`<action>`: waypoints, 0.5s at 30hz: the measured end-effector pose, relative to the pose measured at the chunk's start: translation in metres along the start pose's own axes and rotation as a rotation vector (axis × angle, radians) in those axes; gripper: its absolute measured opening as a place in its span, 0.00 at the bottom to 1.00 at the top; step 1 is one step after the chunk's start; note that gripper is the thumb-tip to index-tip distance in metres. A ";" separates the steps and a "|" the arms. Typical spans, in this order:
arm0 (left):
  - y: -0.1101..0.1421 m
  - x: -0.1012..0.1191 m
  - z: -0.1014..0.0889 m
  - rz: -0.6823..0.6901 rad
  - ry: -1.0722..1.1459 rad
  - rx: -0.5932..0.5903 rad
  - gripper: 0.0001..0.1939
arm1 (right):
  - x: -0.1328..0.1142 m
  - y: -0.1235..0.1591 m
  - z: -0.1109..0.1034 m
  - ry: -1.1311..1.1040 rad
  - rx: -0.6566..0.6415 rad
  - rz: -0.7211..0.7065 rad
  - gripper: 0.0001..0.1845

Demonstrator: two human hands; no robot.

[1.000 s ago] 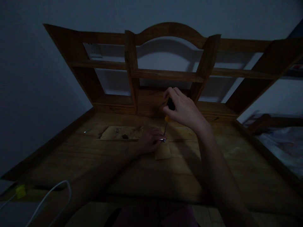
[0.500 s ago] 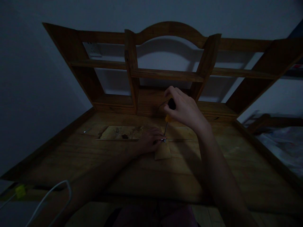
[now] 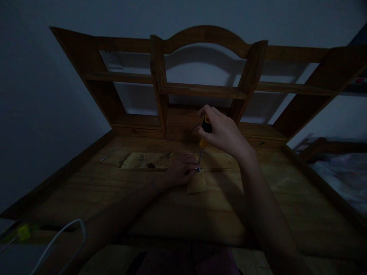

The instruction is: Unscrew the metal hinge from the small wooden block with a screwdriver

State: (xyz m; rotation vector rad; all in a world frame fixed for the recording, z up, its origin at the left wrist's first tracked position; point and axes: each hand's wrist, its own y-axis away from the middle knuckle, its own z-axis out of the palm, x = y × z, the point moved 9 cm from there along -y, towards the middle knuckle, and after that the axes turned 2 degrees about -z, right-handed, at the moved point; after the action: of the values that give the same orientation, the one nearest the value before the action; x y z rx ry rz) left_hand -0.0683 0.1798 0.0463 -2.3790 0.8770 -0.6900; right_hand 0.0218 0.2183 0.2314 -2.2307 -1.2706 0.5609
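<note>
My right hand (image 3: 222,130) is closed around the black and yellow handle of a screwdriver (image 3: 203,142). The screwdriver stands nearly upright, its shaft pointing down at a small shiny metal piece (image 3: 197,169), perhaps a hinge. My left hand (image 3: 181,170) rests low with its fingers pressed on that metal piece. Under it lies a short pale wooden block (image 3: 197,185), set across a longer wooden board (image 3: 149,160) with dark, rough marks. Where exactly the screwdriver's tip meets the metal is too small to tell.
A wooden desk (image 3: 114,198) carries everything, with a shelf unit (image 3: 203,89) along its back. A small metal object (image 3: 104,158) lies at the left. A white cable (image 3: 61,231) and a yellow piece (image 3: 23,232) are at the front left.
The fingers of my right hand have shifted slightly on the screwdriver handle, showing more of it. My left hand stays on the metal piece.
</note>
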 end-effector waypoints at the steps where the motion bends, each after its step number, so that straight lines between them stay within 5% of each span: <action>1: 0.000 0.000 0.000 -0.004 0.001 -0.004 0.17 | -0.001 0.000 0.000 -0.007 -0.005 0.001 0.15; 15: -0.001 0.002 -0.001 0.022 -0.005 0.012 0.16 | 0.002 -0.001 0.000 -0.025 -0.009 0.009 0.12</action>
State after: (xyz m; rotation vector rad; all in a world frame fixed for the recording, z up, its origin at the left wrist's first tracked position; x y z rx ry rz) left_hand -0.0671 0.1790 0.0482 -2.3564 0.8926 -0.6784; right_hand 0.0220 0.2209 0.2316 -2.2442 -1.2783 0.5891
